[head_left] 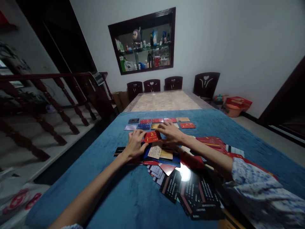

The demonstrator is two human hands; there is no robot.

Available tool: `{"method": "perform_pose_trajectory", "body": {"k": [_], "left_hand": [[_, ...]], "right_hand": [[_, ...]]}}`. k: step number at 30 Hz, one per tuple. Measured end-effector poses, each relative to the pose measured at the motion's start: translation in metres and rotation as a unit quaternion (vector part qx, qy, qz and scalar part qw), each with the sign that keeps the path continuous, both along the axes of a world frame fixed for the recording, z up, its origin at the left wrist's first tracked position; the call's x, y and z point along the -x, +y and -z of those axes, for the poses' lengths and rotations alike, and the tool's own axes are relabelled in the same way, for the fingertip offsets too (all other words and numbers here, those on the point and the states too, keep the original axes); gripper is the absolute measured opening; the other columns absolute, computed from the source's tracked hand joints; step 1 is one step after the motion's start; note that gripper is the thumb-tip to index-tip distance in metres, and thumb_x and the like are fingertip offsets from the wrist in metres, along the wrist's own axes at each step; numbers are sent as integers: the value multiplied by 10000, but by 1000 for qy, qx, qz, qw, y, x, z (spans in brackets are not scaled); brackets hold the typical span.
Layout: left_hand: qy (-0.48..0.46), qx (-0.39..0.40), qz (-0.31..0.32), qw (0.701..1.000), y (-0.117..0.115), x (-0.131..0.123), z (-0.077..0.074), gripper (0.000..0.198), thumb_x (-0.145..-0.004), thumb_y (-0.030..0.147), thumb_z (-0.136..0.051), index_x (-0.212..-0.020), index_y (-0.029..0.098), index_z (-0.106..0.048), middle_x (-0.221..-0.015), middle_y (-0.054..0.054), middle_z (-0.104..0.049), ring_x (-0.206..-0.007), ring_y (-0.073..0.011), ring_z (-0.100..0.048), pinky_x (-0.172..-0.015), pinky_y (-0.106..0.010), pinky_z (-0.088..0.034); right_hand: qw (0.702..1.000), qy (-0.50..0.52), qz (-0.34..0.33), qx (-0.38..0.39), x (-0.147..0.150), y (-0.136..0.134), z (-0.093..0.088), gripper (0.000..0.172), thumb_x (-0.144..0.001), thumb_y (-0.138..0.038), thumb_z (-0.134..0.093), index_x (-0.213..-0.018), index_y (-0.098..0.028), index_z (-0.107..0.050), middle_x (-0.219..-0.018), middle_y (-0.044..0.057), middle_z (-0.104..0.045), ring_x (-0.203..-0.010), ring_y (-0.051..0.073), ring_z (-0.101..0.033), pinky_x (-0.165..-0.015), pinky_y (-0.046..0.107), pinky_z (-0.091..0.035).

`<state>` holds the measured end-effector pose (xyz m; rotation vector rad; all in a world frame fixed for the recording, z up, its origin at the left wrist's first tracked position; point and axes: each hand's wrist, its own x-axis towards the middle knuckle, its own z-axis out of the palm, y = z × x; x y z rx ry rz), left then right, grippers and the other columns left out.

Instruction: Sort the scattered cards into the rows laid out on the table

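Black cards (190,192) fanned toward near edge of desk (164,100). Beyond: red card (152,137) pinched at its ends by left hand (135,143) and right hand (172,133), printed face up, long axis side to side, roughly parallel to far edge. Card rows (157,120) farther.

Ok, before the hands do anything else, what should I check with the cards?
1. Left hand at the red card: ok, by its left edge.
2. Right hand gripping that card too: cannot tell, the contact isn't clear.
3. Near row of cards fully visible: not ok, the right hand hides part.
4. Black cards spread without overlapping: not ok, they overlap.
5. Small print on the red card readable: cannot tell, too blurred.
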<state>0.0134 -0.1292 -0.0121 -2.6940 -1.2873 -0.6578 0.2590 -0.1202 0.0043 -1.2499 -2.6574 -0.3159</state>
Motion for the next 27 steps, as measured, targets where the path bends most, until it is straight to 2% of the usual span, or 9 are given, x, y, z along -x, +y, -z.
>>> {"method": "perform_pose_trajectory", "body": {"k": [7, 13, 22, 27], "left_hand": [[23, 34, 10, 999, 4, -31, -9, 454, -809, 252, -631, -1255, 184, -576, -1228, -114, -563, -1183, -306, -480, -1009, -501, -355], [43, 56, 21, 997, 5, -58, -15, 408, -821, 247, -609, -1226, 195, -590, -1245, -111, -563, -1176, -302, -480, -996, -493, -352], [56, 72, 47, 995, 18, -92, -11, 400, -822, 264, -644, -1213, 202, -590, -1261, -110, -575, -1212, -303, -466, -1002, -497, -342], [76, 75, 65, 992, 25, -114, -9, 389, -829, 279, -650, -1206, 205, -587, -1285, -120, -557, -1240, -309, -450, -1028, -517, -337]], "right_hand": [[1000, 26, -1, -11, -32, -2, 6, 571, -849, -492, -614, -1323, -175, -588, -1226, 182, -584, -1115, 327, -442, -869, 433, -376], [999, 26, 21, 4, -57, -5, 6, 500, -848, -485, -629, -1244, -181, -628, -1208, 162, -606, -1118, 318, -461, -855, 412, -396], [998, 33, 56, 3, -92, -3, 13, 466, -837, -524, -638, -1165, -193, -666, -1152, 153, -630, -1070, 305, -494, -825, 385, -407], [997, 20, 58, 45, -114, -6, 10, 468, -844, -501, -631, -1218, -220, -646, -1191, 150, -620, -1126, 317, -486, -815, 373, -426]]}}
